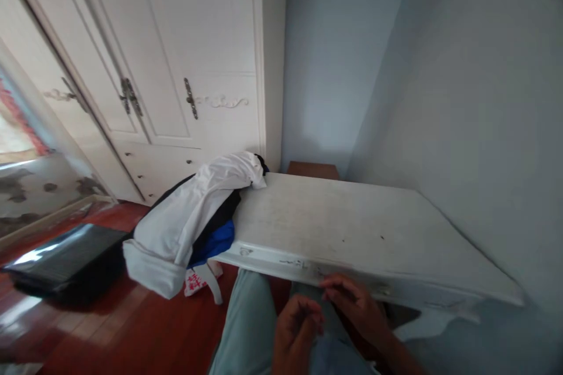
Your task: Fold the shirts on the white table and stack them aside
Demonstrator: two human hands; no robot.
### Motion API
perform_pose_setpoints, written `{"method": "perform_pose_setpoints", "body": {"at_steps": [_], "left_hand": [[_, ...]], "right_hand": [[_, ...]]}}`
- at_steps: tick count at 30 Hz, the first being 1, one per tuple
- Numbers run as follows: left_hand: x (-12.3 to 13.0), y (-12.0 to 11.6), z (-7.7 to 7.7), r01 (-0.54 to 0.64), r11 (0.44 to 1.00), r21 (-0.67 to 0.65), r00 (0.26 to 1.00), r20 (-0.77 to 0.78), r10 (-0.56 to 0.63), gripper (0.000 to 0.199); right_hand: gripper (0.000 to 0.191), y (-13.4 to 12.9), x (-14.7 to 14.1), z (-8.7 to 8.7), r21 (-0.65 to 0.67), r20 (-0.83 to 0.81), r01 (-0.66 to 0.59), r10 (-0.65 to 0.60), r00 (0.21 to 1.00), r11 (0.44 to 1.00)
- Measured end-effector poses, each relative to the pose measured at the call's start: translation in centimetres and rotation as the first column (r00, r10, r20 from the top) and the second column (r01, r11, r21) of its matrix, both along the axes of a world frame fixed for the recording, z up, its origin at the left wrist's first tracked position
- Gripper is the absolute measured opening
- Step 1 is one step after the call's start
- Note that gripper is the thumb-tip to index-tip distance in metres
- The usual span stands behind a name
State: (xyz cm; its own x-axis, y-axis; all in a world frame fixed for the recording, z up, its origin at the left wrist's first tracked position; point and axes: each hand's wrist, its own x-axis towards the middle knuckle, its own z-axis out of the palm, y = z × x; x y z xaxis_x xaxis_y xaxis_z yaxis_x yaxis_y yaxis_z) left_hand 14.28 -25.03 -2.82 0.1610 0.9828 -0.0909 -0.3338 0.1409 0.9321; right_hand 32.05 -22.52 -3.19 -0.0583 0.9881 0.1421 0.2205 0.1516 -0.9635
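Note:
My left hand (pixel 295 328) is low in the middle, above my lap, its fingers curled toward the thumb. Just right of it and slightly farther forward is my right hand (pixel 354 302), fingers bent and tips drawn together, close to the table's front edge. Whatever either hand may pinch is too small or blurred to make out. Both hands are nearest the white table (pixel 308 217). At its left end a white garment (pixel 176 220) lies draped over dark cloth (pixel 224 214) and a blue cloth (pixel 220 243), hanging past the edge.
A white wardrobe (pixel 211 23) with dark handles stands behind on the left. A black case (pixel 65 263) sits on the red-brown floor (pixel 109 328). A white item with red print (pixel 197 281) is below the draped clothes. A grey wall (pixel 484 129) borders the table's right side.

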Motion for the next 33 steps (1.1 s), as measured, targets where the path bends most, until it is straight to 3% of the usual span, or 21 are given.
{"method": "perform_pose_setpoints", "body": {"at_steps": [3, 4, 6, 8, 10, 12, 14, 16, 18, 21, 24, 30, 33], "left_hand": [[2.2, -0.7, -3.3, 0.097, 0.995, -0.021, 0.995, 0.017, -0.096, 0.040], [2.7, -1.0, -4.8, 0.140, 0.990, -0.025, 0.990, 0.023, -0.140, 0.042], [3.5, -1.4, -8.2, 0.257, 0.965, -0.059, 0.966, 0.033, -0.255, 0.045], [3.7, -1.3, -11.8, 0.342, 0.932, -0.120, 0.939, 0.004, -0.344, 0.046], [3.2, -0.6, -14.8, 0.356, 0.913, -0.201, 0.930, -0.016, -0.367, 0.047], [2.2, 0.5, -16.6, 0.319, 0.877, -0.358, 0.942, 0.015, -0.336, 0.046], [1.2, 1.8, -17.0, 0.166, 0.832, -0.530, 0.985, 0.051, -0.164, 0.039], [0.3, 2.7, -16.5, 0.014, 0.744, -0.669, 0.995, 0.081, 0.054, 0.026], [-0.4, 3.2, -15.8, -0.028, 0.646, -0.763, 0.974, 0.123, 0.189, 0.016], [-0.8, 3.3, -15.2, -0.001, 0.581, -0.814, 0.951, 0.179, 0.252, 0.016], [-0.7, 3.0, -15.0, -0.002, 0.565, -0.825, 0.949, 0.176, 0.261, 0.018], [-0.6, 2.6, -14.4, -0.028, 0.584, -0.811, 0.935, 0.186, 0.303, 0.013], [-0.6, 2.4, -14.6, -0.031, 0.605, -0.796, 0.942, 0.179, 0.283, 0.013]], "right_hand": [[0.039, -4.0, -0.7, -5.4, -0.120, -0.124, 0.241, -0.255, 0.959, 0.963], [0.041, -4.9, -1.1, -7.2, -0.169, -0.135, 0.257, -0.280, 0.950, 0.952], [0.035, -6.1, -1.8, -10.3, -0.266, -0.082, 0.187, -0.215, 0.973, 0.946], [0.024, -6.5, -2.4, -12.2, -0.304, -0.043, 0.132, -0.152, 0.987, 0.943], [0.015, -6.4, -3.0, -13.3, -0.306, -0.040, 0.116, -0.134, 0.990, 0.945], [0.012, -5.9, -3.4, -13.9, -0.275, -0.018, 0.117, -0.127, 0.992, 0.954], [0.014, -5.2, -3.6, -14.5, -0.254, 0.025, 0.134, -0.132, 0.991, 0.958], [0.020, -4.2, -3.6, -15.2, -0.304, 0.030, 0.152, -0.150, 0.988, 0.941], [0.029, -3.3, -3.6, -15.7, -0.394, -0.036, 0.143, -0.171, 0.985, 0.908], [0.036, -2.4, -3.4, -16.0, -0.438, -0.152, 0.112, -0.196, 0.969, 0.892], [0.036, -2.4, -3.1, -16.1, -0.432, -0.198, 0.093, -0.195, 0.961, 0.897], [0.036, -2.5, -2.6, -16.8, -0.419, -0.239, 0.096, -0.211, 0.948, 0.903], [0.032, -2.3, -2.3, -17.3, -0.349, -0.259, 0.120, -0.219, 0.941, 0.929]]}}
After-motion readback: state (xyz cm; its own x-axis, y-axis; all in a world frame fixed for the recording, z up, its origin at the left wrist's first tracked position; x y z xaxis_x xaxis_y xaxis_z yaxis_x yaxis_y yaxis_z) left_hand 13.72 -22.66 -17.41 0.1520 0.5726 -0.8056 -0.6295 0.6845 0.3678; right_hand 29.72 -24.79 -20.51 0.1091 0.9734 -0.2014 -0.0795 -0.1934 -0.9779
